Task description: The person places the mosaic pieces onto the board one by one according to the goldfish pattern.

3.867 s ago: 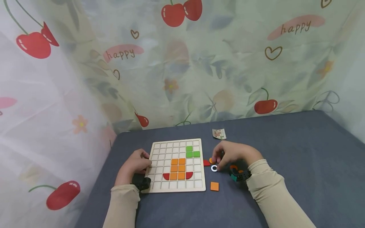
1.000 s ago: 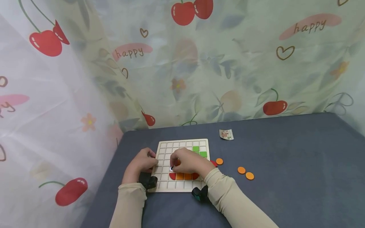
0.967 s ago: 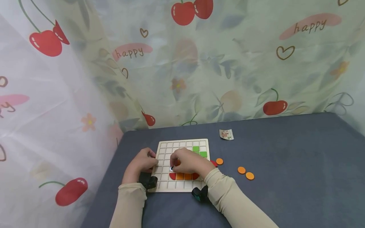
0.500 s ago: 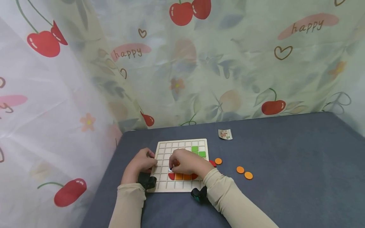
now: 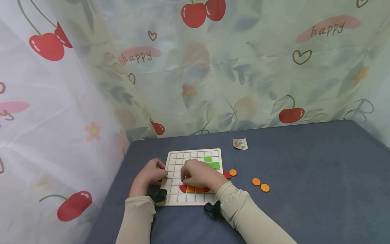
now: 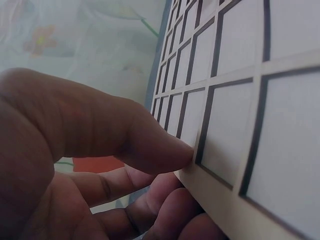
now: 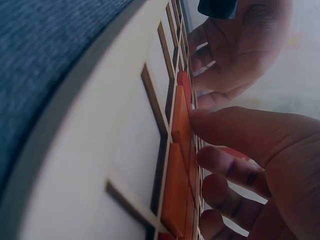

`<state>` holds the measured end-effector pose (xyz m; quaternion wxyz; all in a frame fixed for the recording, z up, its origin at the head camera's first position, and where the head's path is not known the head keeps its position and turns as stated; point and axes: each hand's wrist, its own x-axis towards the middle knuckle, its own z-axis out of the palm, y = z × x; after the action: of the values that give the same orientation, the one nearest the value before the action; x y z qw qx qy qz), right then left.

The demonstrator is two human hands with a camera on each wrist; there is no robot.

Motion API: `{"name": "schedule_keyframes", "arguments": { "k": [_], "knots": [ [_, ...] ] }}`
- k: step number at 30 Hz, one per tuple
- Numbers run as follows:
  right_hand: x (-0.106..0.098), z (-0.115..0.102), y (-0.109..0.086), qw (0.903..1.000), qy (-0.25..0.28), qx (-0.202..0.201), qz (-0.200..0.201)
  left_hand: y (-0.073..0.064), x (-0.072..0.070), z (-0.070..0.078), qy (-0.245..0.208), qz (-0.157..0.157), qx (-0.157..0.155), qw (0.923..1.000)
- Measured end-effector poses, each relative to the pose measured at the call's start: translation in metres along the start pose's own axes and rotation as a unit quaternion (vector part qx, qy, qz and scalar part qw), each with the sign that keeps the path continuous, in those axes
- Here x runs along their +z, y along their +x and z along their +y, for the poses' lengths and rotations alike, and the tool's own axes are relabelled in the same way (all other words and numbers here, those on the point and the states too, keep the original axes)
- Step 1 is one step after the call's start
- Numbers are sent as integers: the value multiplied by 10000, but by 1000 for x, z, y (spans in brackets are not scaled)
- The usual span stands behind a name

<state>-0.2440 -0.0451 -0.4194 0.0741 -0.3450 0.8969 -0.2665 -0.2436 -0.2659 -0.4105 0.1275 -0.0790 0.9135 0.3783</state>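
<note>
My left hand [image 5: 151,173] grips the left edge of a pale wooden grid board [image 5: 190,200], its thumb on top in the left wrist view. Over the board, my right hand [image 5: 199,173] has its thumb and fingertips bent at a small white disc [image 5: 181,182] with a dark centre. They appear to pinch it just above the red piece [image 5: 183,188] on the left. Orange square tiles [image 5: 195,189] sit in the grid, partly covered by that hand. The right wrist view shows thumb and fingers close to the orange tiles [image 7: 174,187], but the disc is hidden there.
Green square tiles [image 5: 208,159] sit at the board's upper right. Beside its right edge lie a red piece [image 5: 226,175] and an orange disc [image 5: 233,173]. Two more orange discs [image 5: 256,182] are farther right. A small patterned card [image 5: 240,144] lies behind, on the dark grey tabletop [image 5: 304,162].
My right hand has moved left from the loose pieces onto the board with the white disc. The loose orange square is out of sight. Over the last second both hands barely move.
</note>
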Motion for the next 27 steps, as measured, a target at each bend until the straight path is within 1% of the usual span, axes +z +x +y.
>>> {"name": "schedule_keyframes", "arguments": {
  "k": [9, 15, 20, 24, 27],
  "knots": [
    [-2, -9, -5, 9994, -292, 149, 54, 0, 0, 0, 14, -12, 41, 10000],
    [-8, -8, -12, 9998, -201, -54, -19, 0, 0, 2, 21, -12, 14, 10000],
    [-24, -2, -32, 9998, 16, -213, -64, -1, 0, 2, 13, -12, 11, 10000],
    [-39, 9, -54, 9979, 492, -371, -203, -1, 1, 1, 62, 13, 27, 10000],
    [-46, 18, -73, 9952, 838, -335, -368, -1, 1, 0, 88, 24, 29, 10000]
  ]
}}
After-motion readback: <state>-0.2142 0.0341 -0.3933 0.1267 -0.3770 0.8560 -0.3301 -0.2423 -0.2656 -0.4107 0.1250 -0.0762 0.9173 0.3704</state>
